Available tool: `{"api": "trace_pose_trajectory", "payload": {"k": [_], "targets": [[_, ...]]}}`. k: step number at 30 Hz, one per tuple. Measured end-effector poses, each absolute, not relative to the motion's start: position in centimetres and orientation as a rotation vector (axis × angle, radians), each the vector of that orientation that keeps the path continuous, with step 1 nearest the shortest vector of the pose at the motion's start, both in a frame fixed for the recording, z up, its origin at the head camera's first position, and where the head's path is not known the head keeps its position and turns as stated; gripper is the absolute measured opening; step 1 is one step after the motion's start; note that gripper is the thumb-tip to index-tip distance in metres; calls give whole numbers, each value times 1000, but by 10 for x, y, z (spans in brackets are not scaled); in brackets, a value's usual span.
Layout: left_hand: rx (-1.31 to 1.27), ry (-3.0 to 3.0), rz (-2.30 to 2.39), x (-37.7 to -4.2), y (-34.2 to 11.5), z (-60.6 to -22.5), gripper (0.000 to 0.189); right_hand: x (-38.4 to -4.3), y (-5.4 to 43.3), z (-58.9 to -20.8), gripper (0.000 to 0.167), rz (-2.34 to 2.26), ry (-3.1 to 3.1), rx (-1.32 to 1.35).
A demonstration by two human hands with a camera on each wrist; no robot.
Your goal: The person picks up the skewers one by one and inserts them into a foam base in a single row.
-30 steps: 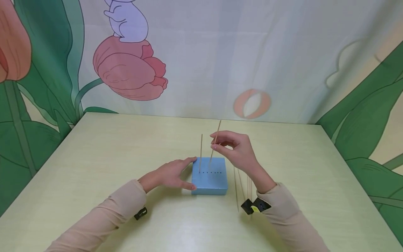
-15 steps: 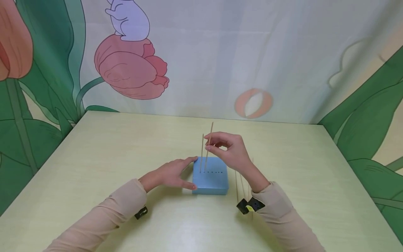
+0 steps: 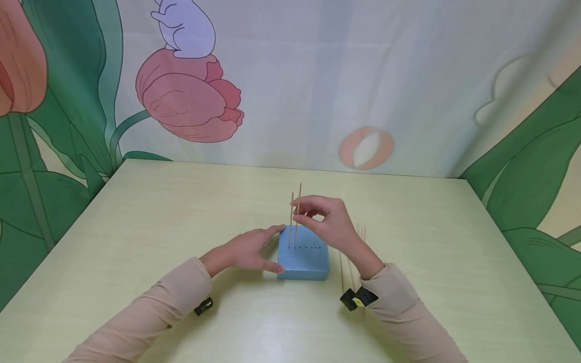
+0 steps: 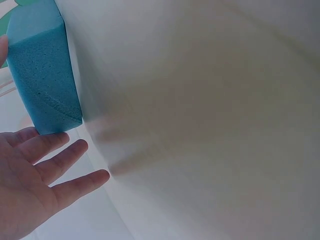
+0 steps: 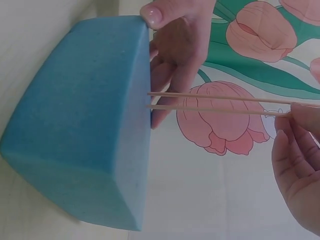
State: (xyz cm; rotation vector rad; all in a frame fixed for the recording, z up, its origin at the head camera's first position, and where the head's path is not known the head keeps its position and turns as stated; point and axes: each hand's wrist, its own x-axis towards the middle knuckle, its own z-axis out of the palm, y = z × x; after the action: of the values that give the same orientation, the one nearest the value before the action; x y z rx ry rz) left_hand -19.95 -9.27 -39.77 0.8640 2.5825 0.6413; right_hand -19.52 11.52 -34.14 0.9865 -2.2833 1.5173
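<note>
A blue foam block [image 3: 303, 262] lies on the table, a row of small dark holes across its top. One thin wooden stick [image 3: 291, 212] stands upright in the leftmost hole. Just right of it, my right hand [image 3: 324, 218] pinches a second wooden stick [image 3: 299, 194] between thumb and fingers, its lower end at the neighbouring hole. In the right wrist view both sticks meet the block's top [image 5: 135, 125]. My left hand [image 3: 247, 249] touches the block's left side, thumb at the front corner and a finger at the back; its fingers [image 4: 80, 187] are spread and straight.
Several loose wooden sticks [image 3: 342, 275] lie on the table right of the block, partly hidden under my right forearm. A pale table [image 3: 181, 201] extends around the block. Behind it hangs a curtain [image 3: 290, 101] printed with tulips.
My right hand has moved left and slightly down with its stick. The stick's lower end has gone from above the block to the second hole and stands straighter. The left hand stays put.
</note>
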Motion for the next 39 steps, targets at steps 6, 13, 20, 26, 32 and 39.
{"api": "trace_pose_trajectory", "payload": {"k": [6,13,20,26,32,39], "targets": [[865,2590,628,-199,-93,-397,96,-192,115,-344,19,1462,-2310,1001],[864,2593,631,-199,-93,-396,96,-194,116,-350,21,1433,-2331,996],[871,2593,638,-200,-93,-398,96,-191,124,-351,27,1450,-2390,964],[881,2595,640,-199,-92,-398,95,-189,144,-357,31,1447,-2515,877],[890,2591,639,-199,-92,-397,96,-189,167,-366,31,1419,-2609,768],[885,2592,617,-199,-91,-398,97,-190,194,-375,29,1392,-2683,648]]}}
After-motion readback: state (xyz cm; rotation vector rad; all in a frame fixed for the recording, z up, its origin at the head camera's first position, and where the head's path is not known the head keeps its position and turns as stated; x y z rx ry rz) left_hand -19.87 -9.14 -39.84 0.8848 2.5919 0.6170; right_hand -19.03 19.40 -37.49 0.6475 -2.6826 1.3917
